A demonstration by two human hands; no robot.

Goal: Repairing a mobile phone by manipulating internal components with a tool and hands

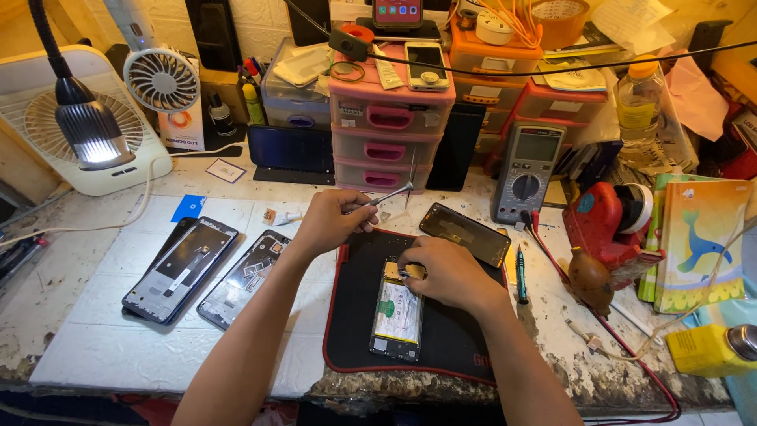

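An opened phone (pixel 397 315) with its back off lies on a black mat with a red border (pixel 441 347); its battery and circuit board show. My right hand (pixel 441 272) rests on the phone's upper end, fingers pressed on the board. My left hand (pixel 331 222) hovers just above and left of it, holding metal tweezers (pixel 392 194) whose tips point right and up. A removed dark screen panel (pixel 464 233) lies tilted at the mat's upper right corner.
Two stripped phone frames (pixel 180 270) (pixel 244 278) lie at left. Pink drawer units (pixel 386 126) stand behind. A grey multimeter (pixel 527 170), a red tape dispenser (pixel 607 221), a screwdriver (pixel 520 276), a lamp (pixel 87 130) and a small fan (pixel 162 79) surround the work area.
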